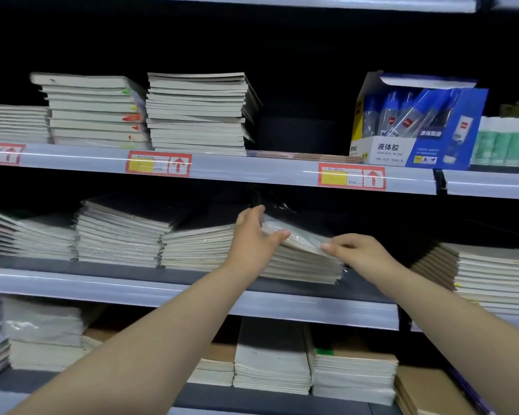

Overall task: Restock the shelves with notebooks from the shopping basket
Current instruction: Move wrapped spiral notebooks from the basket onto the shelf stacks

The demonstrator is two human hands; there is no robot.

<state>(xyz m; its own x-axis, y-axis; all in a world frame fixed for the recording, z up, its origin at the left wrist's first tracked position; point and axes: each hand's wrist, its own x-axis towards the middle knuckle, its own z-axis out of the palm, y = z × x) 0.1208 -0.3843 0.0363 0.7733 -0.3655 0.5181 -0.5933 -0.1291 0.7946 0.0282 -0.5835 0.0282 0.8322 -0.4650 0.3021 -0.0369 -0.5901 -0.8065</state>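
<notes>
A plastic-wrapped dark-covered notebook [297,232] lies tilted on top of a stack of notebooks [300,265] on the middle shelf [192,292]. My left hand [253,238] holds the notebook's left edge, fingers over the top and thumb at the front. My right hand [357,250] pinches its front right corner. The shopping basket is out of view.
More notebook stacks fill the middle shelf to the left [120,232] and right [492,274], and the shelves above [198,112] and below [273,360]. A blue box of liquid glue [414,124] stands on the upper shelf beside a gap [300,136].
</notes>
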